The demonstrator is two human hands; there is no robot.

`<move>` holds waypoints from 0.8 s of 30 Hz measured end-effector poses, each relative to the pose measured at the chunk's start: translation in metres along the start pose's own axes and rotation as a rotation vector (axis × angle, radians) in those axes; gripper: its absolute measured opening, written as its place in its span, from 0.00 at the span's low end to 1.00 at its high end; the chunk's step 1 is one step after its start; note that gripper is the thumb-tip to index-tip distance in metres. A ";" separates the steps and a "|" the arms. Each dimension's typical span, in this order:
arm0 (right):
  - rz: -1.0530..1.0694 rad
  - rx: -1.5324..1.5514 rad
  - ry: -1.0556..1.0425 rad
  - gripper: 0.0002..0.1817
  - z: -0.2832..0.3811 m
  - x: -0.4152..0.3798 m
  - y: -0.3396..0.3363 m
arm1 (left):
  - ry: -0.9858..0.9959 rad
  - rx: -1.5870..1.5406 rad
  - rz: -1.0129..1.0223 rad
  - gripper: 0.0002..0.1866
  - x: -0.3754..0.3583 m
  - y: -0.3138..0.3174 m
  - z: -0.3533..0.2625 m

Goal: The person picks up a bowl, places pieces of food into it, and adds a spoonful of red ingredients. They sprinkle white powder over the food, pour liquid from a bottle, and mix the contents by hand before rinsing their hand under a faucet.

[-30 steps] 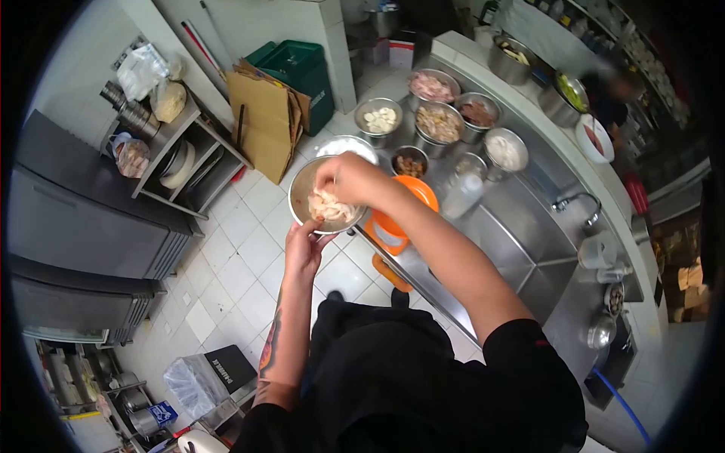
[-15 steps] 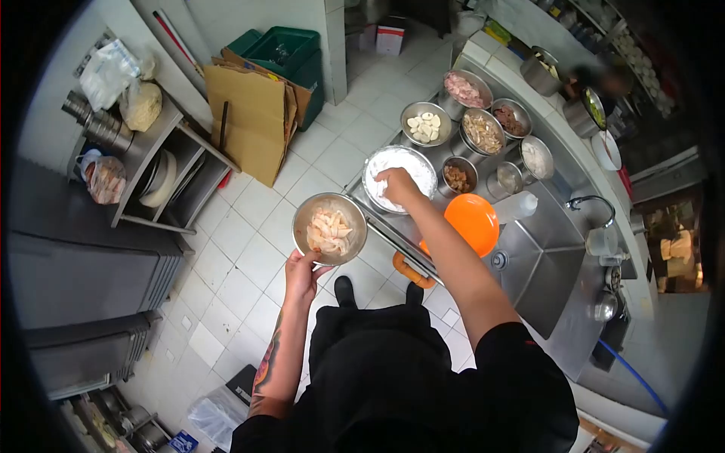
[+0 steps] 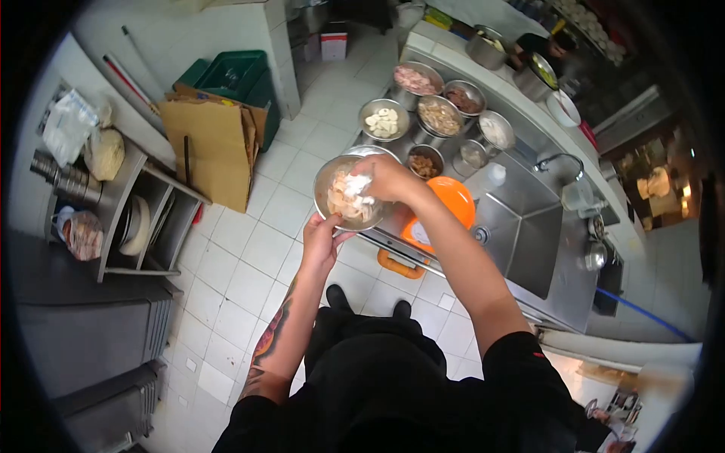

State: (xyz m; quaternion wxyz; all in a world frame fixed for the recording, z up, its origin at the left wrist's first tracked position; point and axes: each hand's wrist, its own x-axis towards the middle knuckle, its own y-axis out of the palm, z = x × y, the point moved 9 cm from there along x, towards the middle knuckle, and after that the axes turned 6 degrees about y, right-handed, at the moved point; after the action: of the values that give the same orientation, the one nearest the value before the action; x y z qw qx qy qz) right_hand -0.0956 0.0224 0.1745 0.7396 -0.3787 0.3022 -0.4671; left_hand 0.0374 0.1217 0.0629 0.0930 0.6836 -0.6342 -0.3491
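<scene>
My left hand (image 3: 322,240) is closed on the rim of a metal bowl (image 3: 320,186), thumb over the edge, held up in front of the counter. Pale strips of raw meat (image 3: 343,200) lie in the bowl. Right over them is my right hand (image 3: 389,178), fingers drawn together around white powder (image 3: 358,183); some powder lies on the meat. Behind this hand, a second metal bowl (image 3: 370,150) is mostly hidden. An orange plate (image 3: 455,201) rests under my right forearm, near the sink.
Several metal pots stand on the steel counter, among them one with white pieces (image 3: 383,121) and one with brown chunks (image 3: 425,161). A sink (image 3: 521,241) with a faucet (image 3: 563,160) is at right. Flattened cardboard (image 3: 215,151) leans by a green bin (image 3: 234,75). Another person (image 3: 555,47) is beyond the counter.
My right hand has come out of the bowl of white powder and over the bowl of meat, bringing powder. The held bowl is closer to the counter. The view has shifted.
</scene>
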 end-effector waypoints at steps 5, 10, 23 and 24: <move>-0.146 -0.004 0.143 0.20 -0.015 -0.039 -0.034 | -0.024 0.033 0.035 0.10 -0.013 0.038 0.023; -0.494 0.118 0.065 0.17 -0.047 -0.113 -0.116 | -0.006 0.026 0.051 0.11 -0.040 0.085 0.047; -0.691 0.464 0.768 0.20 -0.395 -0.406 -0.174 | 0.438 0.654 0.349 0.39 0.062 0.342 0.169; -0.751 0.458 0.848 0.20 -0.430 -0.425 -0.155 | 0.715 0.772 0.187 0.42 0.081 0.344 0.172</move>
State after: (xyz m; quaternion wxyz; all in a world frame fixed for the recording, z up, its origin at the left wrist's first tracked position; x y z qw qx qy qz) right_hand -0.6734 0.2508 0.1167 0.4023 -0.0719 0.3081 -0.8591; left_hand -0.3448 0.0389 0.1023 0.0759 0.6850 -0.7034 0.1741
